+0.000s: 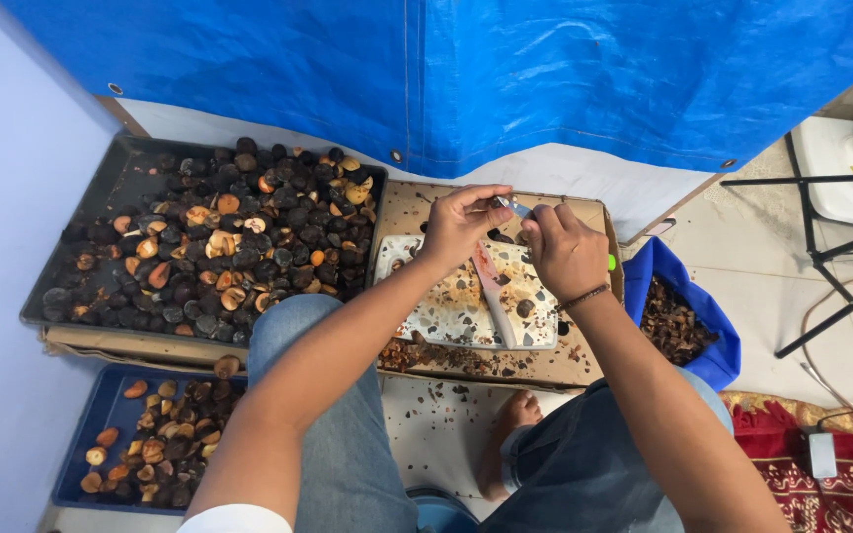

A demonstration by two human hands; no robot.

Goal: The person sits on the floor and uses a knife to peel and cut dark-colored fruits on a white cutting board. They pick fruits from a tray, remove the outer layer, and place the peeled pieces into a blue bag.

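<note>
Just beyond the stained cutting board [446,306], the left hand [461,222] and right hand [565,247] both pinch 1 small blade [513,205], so a slip could nick fingertips.

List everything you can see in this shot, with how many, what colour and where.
Dark tray: one, upper left, heaped with dark round nuts, many, some cut orange.
Blue tray: one, lower left, holding cut nuts.
Cardboard tray: one, brown, centre.
Cutting board: one, white, stained, on the cardboard.
Blue bag: one, right, with brown husks.
Tarp: one, blue, top.
Red rug: one, lower right.
Black stand: one, right.
Knife blade: one, metallic, between the hands.
Left hand, right hand: above the board.
</note>
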